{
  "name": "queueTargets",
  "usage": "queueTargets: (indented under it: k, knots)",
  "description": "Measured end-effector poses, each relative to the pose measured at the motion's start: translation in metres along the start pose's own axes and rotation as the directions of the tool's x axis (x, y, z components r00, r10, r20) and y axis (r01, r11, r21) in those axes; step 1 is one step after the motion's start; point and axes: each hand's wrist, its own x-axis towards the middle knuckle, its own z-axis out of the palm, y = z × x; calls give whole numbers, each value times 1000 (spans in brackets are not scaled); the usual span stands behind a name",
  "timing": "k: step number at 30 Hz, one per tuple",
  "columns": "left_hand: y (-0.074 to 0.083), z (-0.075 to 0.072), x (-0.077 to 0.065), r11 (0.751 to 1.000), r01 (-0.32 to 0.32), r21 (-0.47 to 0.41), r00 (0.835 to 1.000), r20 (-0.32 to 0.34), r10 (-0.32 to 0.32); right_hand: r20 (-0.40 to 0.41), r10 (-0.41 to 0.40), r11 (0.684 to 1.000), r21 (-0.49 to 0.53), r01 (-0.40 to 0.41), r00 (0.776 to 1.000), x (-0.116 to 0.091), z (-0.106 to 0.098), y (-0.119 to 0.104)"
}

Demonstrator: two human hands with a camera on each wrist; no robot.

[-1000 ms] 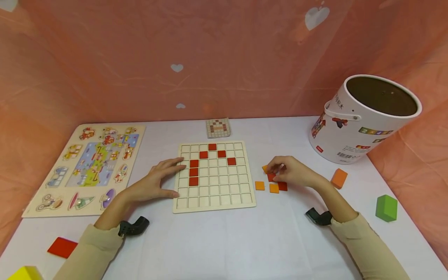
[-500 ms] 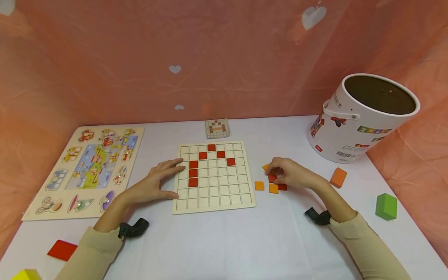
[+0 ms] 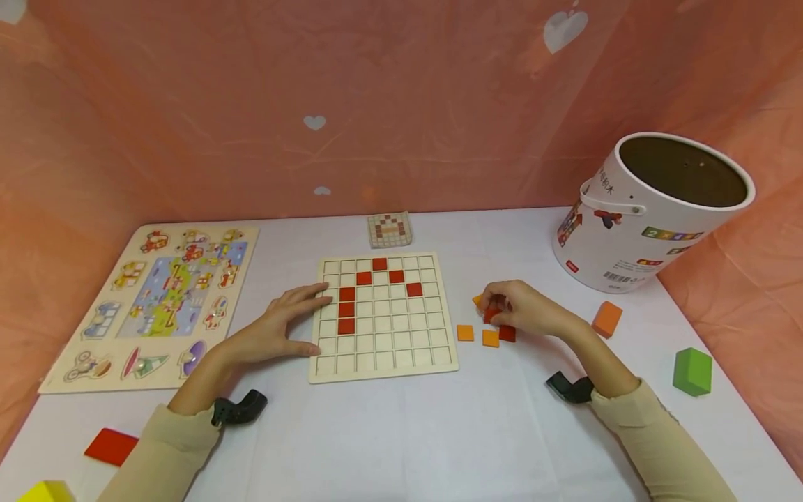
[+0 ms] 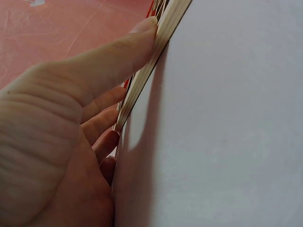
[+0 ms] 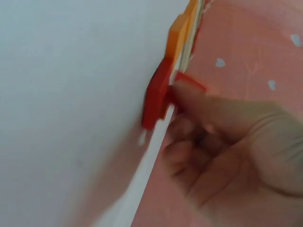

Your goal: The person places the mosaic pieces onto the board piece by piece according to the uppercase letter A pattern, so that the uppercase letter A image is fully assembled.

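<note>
My left hand (image 3: pixel 276 328) rests at the left edge of a wooden grid board (image 3: pixel 392 341), fingers spread and thumb extended along the rim. Several red square tiles sit in the board's cells, some in a column at left, others in a stepped peak. To the right of the board, my right hand (image 3: pixel 527 308) pinches a red tile (image 5: pixel 191 81) between thumb and fingers. Another red tile (image 5: pixel 156 94) lies just beneath it on the table. Orange tiles (image 3: pixel 465 332) lie beside these, one partly hidden behind the fingers.
Behind the board lies a small pattern card (image 3: pixel 390 230). A picture puzzle board (image 3: pixel 241 307) is at left, with a red flat piece (image 3: pixel 111 446) and yellow block (image 3: pixel 47 492) nearer. At right stand a large white bucket (image 3: pixel 633 244), an orange block (image 3: pixel 606 319) and a green block (image 3: pixel 693 372).
My right hand, pinching the red tile, has shifted slightly right and up off the pile. The left hand stays at the board's edge.
</note>
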Motion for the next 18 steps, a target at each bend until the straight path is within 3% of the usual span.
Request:
queueTargets:
  k: [6, 12, 18]
  knots:
    - [0, 0, 0, 1000, -1, -19, 1000, -1, 1, -13, -38, 997, 62, 38, 999, 19, 1, -10]
    - [-1, 0, -1, 1000, -7, 1, 1000, -7, 7, 63, -108, 988, 121, 100, 992, 48, 10, -31]
    - [-2, 0, 0, 1000, -18, 2, 1000, -9, 18, 111, -117, 980, 173, 97, 987, 70, 21, -45]
